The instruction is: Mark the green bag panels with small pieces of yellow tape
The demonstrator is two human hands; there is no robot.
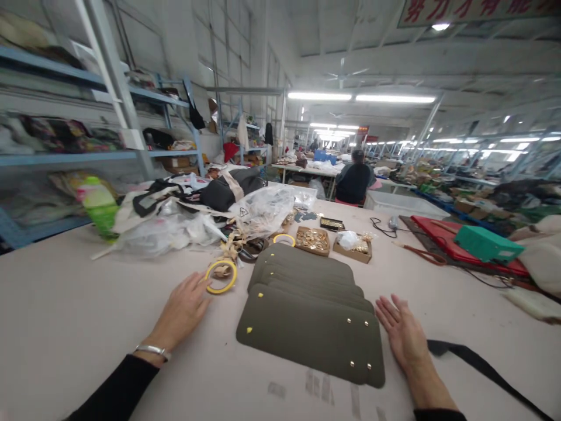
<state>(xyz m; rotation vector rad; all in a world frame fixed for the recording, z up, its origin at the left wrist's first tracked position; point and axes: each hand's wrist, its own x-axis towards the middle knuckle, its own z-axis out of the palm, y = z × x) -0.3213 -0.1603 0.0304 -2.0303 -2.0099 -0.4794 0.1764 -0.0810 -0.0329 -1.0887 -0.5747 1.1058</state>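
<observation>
Dark olive panels (302, 327) lie in an overlapping stack on the pale table (210, 362). The front ones carry small metal studs at the right end and yellow bits at the left end. My left hand (186, 307) rests left of the stack, fingers extended, its fingertips at the edge of a yellow tape roll (221, 276). Close to the stack's right edge is my right hand (405, 333), fingers spread, palm turned toward the panels, holding nothing. A black strap (477, 359) lies right of that hand.
Behind the stack are another yellow roll (284, 240) and boxes of gold-coloured hardware (312, 240). Plastic bags (263, 209) and a green bottle (97, 204) stand back left. A green box (488, 243) sits back right. A person (355, 180) sits beyond the table.
</observation>
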